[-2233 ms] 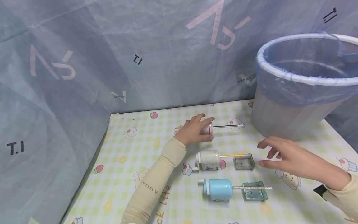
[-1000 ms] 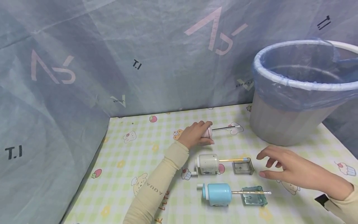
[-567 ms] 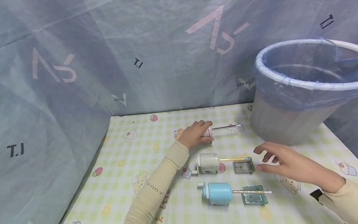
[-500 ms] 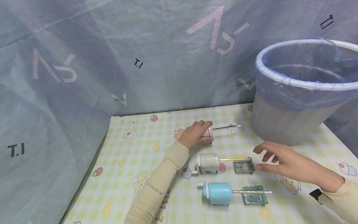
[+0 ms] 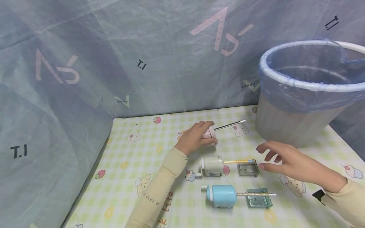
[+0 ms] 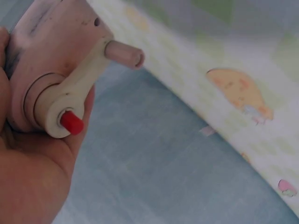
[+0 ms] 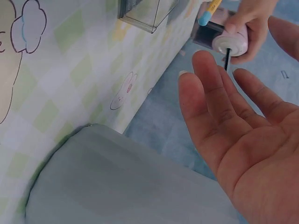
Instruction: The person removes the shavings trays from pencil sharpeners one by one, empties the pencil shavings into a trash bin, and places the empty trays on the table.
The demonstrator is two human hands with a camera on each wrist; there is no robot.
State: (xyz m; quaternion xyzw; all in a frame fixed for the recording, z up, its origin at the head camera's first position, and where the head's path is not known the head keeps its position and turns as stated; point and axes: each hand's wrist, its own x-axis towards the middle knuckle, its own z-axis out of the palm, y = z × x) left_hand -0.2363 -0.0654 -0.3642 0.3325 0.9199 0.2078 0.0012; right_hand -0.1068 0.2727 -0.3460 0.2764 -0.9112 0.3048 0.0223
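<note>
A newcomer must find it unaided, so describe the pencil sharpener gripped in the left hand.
Start at the big lined waste bin at the table's right rear, then look left along the checked tablecloth to a column of three small crank sharpeners. The far one, the pink sharpener, is gripped by the left hand. Unlike the cream sharpener and blue sharpener, it holds a dark pencil and has no clear tray beside it.

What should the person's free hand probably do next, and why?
Probably the right hand should reach for the dark pencil. The left hand grips the pink sharpener with the pencil sticking out of it, while the right hand hovers open, holding nothing.
</note>
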